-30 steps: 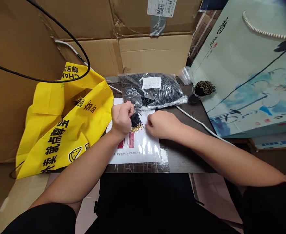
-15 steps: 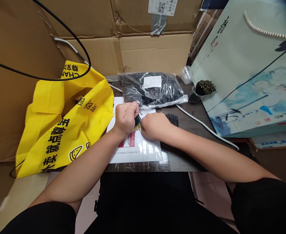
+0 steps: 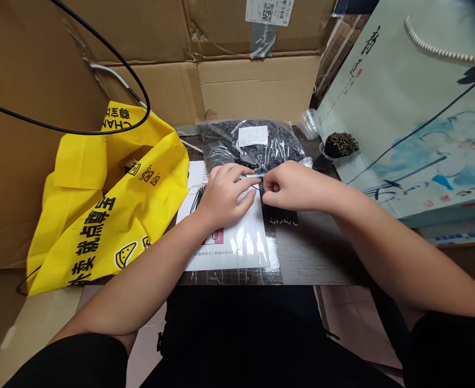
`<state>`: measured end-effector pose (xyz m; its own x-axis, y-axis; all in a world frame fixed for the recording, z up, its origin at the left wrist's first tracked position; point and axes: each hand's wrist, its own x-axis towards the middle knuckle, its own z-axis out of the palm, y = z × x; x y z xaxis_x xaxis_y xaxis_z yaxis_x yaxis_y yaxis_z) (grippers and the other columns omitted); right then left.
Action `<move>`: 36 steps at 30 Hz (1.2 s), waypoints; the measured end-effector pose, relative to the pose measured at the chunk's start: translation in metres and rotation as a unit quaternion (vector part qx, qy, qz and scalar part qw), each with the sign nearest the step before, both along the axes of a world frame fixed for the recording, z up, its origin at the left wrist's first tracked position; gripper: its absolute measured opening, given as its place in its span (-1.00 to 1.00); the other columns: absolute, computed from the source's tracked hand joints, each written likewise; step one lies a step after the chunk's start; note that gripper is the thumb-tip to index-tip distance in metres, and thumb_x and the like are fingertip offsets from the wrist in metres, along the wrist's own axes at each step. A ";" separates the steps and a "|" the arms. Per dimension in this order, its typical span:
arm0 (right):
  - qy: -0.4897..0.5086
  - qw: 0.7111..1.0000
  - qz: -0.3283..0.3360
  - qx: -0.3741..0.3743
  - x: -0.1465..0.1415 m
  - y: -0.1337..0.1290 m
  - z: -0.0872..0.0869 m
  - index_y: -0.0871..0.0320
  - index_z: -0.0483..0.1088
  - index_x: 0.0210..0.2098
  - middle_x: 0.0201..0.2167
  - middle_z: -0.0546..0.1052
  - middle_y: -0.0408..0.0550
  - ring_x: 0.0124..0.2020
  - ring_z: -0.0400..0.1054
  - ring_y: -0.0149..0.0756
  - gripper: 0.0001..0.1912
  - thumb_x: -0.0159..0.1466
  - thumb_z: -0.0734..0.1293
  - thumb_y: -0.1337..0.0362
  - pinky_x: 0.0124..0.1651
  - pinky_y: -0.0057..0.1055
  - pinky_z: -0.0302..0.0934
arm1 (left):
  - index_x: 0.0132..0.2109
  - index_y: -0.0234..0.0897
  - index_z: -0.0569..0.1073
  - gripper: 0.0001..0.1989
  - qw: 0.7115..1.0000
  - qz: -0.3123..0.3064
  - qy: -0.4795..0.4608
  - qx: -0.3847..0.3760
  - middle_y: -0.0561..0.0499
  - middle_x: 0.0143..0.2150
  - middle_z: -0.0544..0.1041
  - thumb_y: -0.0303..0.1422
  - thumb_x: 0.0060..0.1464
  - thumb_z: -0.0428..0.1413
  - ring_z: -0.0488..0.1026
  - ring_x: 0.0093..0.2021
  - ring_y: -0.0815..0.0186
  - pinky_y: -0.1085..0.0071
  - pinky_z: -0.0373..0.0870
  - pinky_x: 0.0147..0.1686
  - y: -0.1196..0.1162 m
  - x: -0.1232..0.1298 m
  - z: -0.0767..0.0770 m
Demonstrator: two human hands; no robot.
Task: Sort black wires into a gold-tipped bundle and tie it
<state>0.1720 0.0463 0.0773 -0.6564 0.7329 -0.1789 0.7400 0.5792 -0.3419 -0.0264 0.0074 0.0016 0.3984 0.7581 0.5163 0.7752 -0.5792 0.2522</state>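
Observation:
My left hand (image 3: 223, 196) lies open over a printed white sheet (image 3: 225, 242), its fingers spread and holding nothing. My right hand (image 3: 289, 186) pinches a thin black pin (image 3: 257, 187) between its fingertips, close to my left fingertips. Left of my left hand, a small bundle of black gold-tipped pins (image 3: 198, 198) lies on the sheet. Another bundle of black pins (image 3: 280, 216) rests on the dark table (image 3: 318, 253), partly hidden under my right hand. Just above both hands sits a clear plastic bag of black pins (image 3: 251, 143) with a white label.
A yellow printed bag (image 3: 100, 210) lies to the left, and a paper gift bag (image 3: 407, 108) leans at the right. Nearby stand a clear plastic cup (image 3: 309, 124) and a small dish of gold-tipped pins (image 3: 338, 146). Cardboard boxes (image 3: 257, 89) fill the back.
My hands have separated and risen toward the plastic bag. The gold-tipped bundle they held now lies on the sheet at the left, and my right hand pinches a single pin.

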 end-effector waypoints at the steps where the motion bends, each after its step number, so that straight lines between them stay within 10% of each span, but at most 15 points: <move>1: 0.008 1.000 0.006 -0.012 0.002 0.002 0.003 0.17 0.38 -0.54 -0.59 0.38 -0.11 -0.53 0.13 -0.42 -0.82 0.16 0.31 0.25 -0.41 -0.36 -0.05 | 0.04 -0.14 0.54 -0.73 1.000 -0.013 0.006 0.006 -0.05 0.12 0.52 -0.27 0.30 0.02 0.36 0.15 0.14 0.13 0.15 0.15 -0.001 0.001 0.001; 11: 0.037 0.992 0.017 -0.120 0.004 0.030 0.017 0.15 0.44 -0.50 -0.57 0.42 -0.11 -0.53 0.18 -0.41 -0.82 0.21 0.34 0.26 -0.41 -0.34 0.05 | -0.14 -0.23 0.52 -0.74 0.999 -0.015 0.005 0.038 0.05 -0.29 0.59 -0.24 0.38 -0.02 0.44 -0.25 0.32 0.27 0.19 -0.08 0.000 0.002 -0.001; 17: 0.131 0.986 -0.060 0.081 -0.025 0.073 -0.009 0.18 0.58 -0.25 -0.30 0.57 0.06 -0.28 0.38 -0.22 -0.82 0.27 0.31 0.33 -0.17 -0.22 0.22 | -0.13 -0.25 0.51 -0.82 0.998 0.011 -0.065 0.001 0.06 -0.28 0.59 -0.32 0.33 0.02 0.47 -0.28 0.37 0.31 0.24 -0.12 0.003 0.000 -0.006; 24: 0.011 0.975 -0.028 0.221 -0.059 0.080 -0.049 0.26 0.61 -0.15 -0.12 0.57 0.22 -0.07 0.33 0.00 -0.67 0.33 0.20 0.41 -0.19 -0.20 0.12 | -0.21 -0.29 0.47 -0.88 0.997 -0.002 -0.077 -0.020 0.04 -0.38 0.46 -0.40 0.23 0.04 0.35 -0.39 0.40 0.39 0.25 -0.32 0.002 0.000 -0.005; 36: 0.104 0.973 0.066 0.193 -0.062 0.082 -0.050 0.20 0.61 -0.16 -0.21 0.56 0.06 -0.21 0.35 -0.20 -0.73 0.32 0.27 0.30 -0.24 -0.30 0.03 | -0.15 -0.26 0.49 -0.87 0.993 0.055 -0.102 -0.008 0.04 -0.26 0.57 -0.36 0.28 0.06 0.43 -0.31 0.41 0.40 0.30 -0.25 0.001 0.001 -0.003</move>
